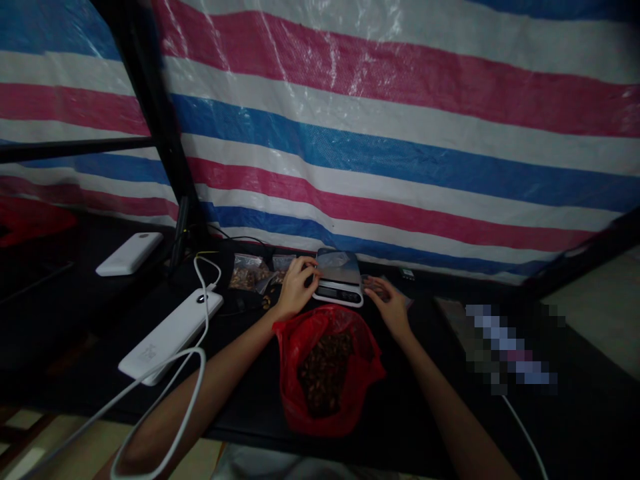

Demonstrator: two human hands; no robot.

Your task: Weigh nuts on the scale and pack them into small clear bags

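Note:
A small digital scale (339, 293) with a shiny metal top stands near the back of the black table. On its pan lies a clear plastic piece (340, 258). My left hand (296, 290) is at the scale's left edge, fingers bent and thumb apart from them. To the right of the scale, my right hand (391, 308) has its fingers apart, close to the edge and over a clear bag (383, 288). Contact there is too dark to make out. Between my forearms stands an open red plastic bag (295, 400) of brown nuts or seeds (327, 373).
Clear bags of brown pieces (244, 275) lie left of the scale, beside loose pieces (267, 301). A white power bank (170, 337) with a looping cable (200, 373) is at left, another white device (130, 255) behind it. A pixelated flat object (510, 347) lies right. Striped sheeting (380, 147) hangs behind.

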